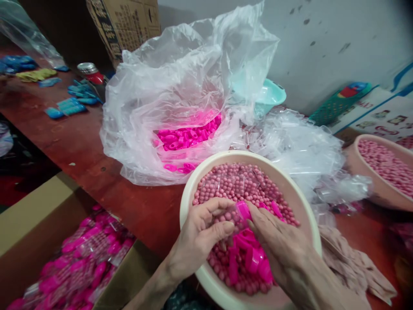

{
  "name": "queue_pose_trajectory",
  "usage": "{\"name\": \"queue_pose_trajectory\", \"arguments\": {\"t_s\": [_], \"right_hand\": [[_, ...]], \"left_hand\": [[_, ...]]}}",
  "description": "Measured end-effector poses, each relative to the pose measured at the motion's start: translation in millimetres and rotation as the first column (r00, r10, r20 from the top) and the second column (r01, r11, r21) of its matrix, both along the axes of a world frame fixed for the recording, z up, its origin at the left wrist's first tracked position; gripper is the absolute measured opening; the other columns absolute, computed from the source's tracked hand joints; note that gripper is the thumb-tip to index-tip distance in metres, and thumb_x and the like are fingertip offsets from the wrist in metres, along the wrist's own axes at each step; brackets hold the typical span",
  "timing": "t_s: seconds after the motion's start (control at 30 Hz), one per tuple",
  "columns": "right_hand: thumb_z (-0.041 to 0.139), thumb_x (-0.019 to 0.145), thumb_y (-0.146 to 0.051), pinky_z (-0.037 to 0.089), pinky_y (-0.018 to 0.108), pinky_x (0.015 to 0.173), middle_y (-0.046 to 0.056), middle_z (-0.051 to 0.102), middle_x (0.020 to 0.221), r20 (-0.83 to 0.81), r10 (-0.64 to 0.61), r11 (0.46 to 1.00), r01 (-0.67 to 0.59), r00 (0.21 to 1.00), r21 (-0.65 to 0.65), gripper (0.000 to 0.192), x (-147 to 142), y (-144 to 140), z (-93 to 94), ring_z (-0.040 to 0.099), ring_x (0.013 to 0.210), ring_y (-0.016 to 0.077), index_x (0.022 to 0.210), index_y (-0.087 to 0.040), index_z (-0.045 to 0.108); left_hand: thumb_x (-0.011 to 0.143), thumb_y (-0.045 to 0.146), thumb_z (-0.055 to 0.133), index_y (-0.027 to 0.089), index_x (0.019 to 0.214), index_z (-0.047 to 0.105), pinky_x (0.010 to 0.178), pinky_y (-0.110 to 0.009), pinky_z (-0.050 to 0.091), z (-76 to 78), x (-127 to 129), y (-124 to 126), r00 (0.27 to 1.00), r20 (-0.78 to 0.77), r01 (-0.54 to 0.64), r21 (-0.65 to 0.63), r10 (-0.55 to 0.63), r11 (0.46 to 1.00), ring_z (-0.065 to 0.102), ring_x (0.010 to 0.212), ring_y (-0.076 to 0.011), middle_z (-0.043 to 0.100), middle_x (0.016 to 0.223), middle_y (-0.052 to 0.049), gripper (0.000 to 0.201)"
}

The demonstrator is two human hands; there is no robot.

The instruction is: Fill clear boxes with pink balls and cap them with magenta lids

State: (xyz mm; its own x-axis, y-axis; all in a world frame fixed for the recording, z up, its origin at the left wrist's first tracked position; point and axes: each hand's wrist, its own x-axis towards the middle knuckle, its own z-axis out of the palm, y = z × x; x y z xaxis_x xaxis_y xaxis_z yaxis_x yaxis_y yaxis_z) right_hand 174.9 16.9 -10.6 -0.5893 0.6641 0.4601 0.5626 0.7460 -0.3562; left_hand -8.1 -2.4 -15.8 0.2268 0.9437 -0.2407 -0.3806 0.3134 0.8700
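Fingers of left hand [206,228] and right hand [277,245] pinch pink cap [242,211] between them, above bead bowl [190,193].

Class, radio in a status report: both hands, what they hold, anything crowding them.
Left hand and right hand pinch a pink cap over the bowl of pink beads. Loose pink caps under the right hand. Plastic bag behind.

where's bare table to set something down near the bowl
Bare table lies left of the plastic bag, between the blue pieces and the cardboard box. A smaller patch sits between bag and bowl. Right of the bowl is crowded: clear wrappers, cloth, second bowl.
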Motion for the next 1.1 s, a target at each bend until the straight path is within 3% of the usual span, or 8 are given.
{"name": "queue_pose_trajectory", "arguments": {"t_s": [0.13,0.33,0.53,0.67,0.77,0.9,1.0,1.1], "right_hand": [[0.04,0.084,-0.006,0.058,0.029,0.07,0.009,0.066,0.106,-0.043,0.034,0.996,-0.037,0.999,-0.083,0.064,0,3,-1.3,0.065,0.094,0.0229,0.142,-0.027,0.023],[0.035,0.084,-0.008,0.058,0.037,0.067,0.015,0.067,0.103,0.154,-0.058,0.996,0.046,0.986,0.077,0.07,-2,-5,-4.0,0.066,0.088,0.0287,0.146,-0.02,0.004],[0.036,0.083,-0.005,0.057,0.038,0.073,0.016,0.067,0.101,0.147,0.011,0.997,-0.022,0.989,0.071,0.07,-1,-6,-0.2,0.066,0.089,0.0268,0.146,-0.014,0.006],[0.035,0.083,-0.001,0.057,0.042,0.072,0.02,0.067,0.101,0.247,-0.032,0.991,-0.002,0.969,0.137,0.069,-2,-8,-8.0,0.065,0.092,0.03,0.145,-0.01,0.006],[0.035,0.085,-0.004,0.056,0.042,0.075,0.019,0.066,0.104,0.112,-0.037,0.991,0.022,0.993,0.131,0.064,-4,-8,-16.1,0.063,0.098,0.0292,0.144,-0.01,0.011],[0.036,0.091,-0.015,0.058,0.029,0.071,0.016,0.063,0.114,-0.046,-0.062,0.998,0.063,0.997,0.006,0.056,-11,-4,-18.2,0.064,0.098,0.0215,0.143,-0.013,0.018],[0.042,0.09,-0.014,0.058,0.027,0.066,0.012,0.065,0.111,-0.058,-0.04,0.997,0.036,0.998,-0.07,0.058,-19,-1,-11.8,0.067,0.091,0.0197,0.143,-0.019,0.019],[0.04,0.09,-0.012,0.055,0.026,0.049,0.012,0.069,0.097,0.025,-0.04,0.999,0.041,0.999,-0.026,0.062,-22,-2,-5.7,0.068,0.068,0.019,0.145,-0.015,0.01]], "left_hand": [[0.08,0.026,0.062,0.019,0.1,0.061,0.051,-0.017,0.042,-0.7,0,2,1.0,0.001,0.024,-0.037,-0.024,0.999,0.056,0.057,-0.0087,0.062,0.076,-0.001,0.021],[0.084,0.022,0.056,0.02,0.106,0.06,0.077,-0.025,0.048,0.8,1,-5,0.985,-0.17,-0.014,0.023,0.018,1.0,0.057,0.087,-0.0162,0.061,0.089,-0.003,0.023],[0.08,0.025,0.06,0.019,0.105,0.063,0.068,-0.025,0.049,2.1,-1,-7,0.981,-0.192,-0.019,-0.002,0.018,1.0,0.059,0.078,-0.018,0.064,0.084,-0.004,0.026],[0.075,0.023,0.064,0.019,0.105,0.067,0.074,-0.027,0.049,3.3,-1,-10,0.962,-0.235,-0.131,0.046,0.138,0.99,0.058,0.087,-0.0226,0.065,0.093,-0.007,0.03],[0.075,0.024,0.065,0.019,0.102,0.067,0.068,-0.024,0.048,5.2,-1,-8,0.966,-0.229,-0.107,0.058,0.118,0.993,0.058,0.078,-0.0188,0.064,0.088,-0.006,0.027],[0.08,0.032,0.06,0.019,0.1,0.062,0.048,-0.017,0.04,5.5,0,1,0.995,-0.097,0.033,-0.016,-0.034,0.999,0.051,0.053,-0.009,0.057,0.069,0.0,0.023],[0.083,0.035,0.056,0.018,0.094,0.06,0.042,-0.015,0.035,2.9,0,4,0.996,-0.024,0.079,-0.062,-0.08,0.995,0.049,0.047,-0.007,0.054,0.061,0.002,0.021],[0.084,0.035,0.055,0.018,0.095,0.061,0.041,-0.015,0.033,2.1,0,1,0.992,-0.12,0.04,-0.021,-0.042,0.999,0.046,0.045,-0.0063,0.052,0.058,0.003,0.021]]}}
